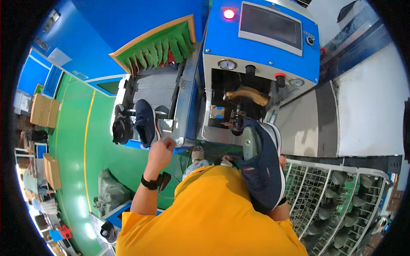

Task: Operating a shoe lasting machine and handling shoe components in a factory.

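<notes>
A navy sneaker (265,179) with a white sole is held up in front of my yellow shirt. A grey-green shoe last (251,144) fills its opening. My right hand (282,161) grips the sneaker from its far right side and is mostly hidden behind it, with only some fingertips showing. My left hand (159,154) is closed with fingers curled, and nothing shows in it. It is just below another navy sneaker (146,121) on the conveyor end (156,87). Left of that sneaker is a darker black shoe (121,126).
A blue machine (260,42) with a screen, gauges and an open working bay stands ahead. Green strips (158,49) hang over the conveyor. A white wire rack (337,168) holding several shoe lasts is at lower right. A grey bag (112,190) lies on the left floor.
</notes>
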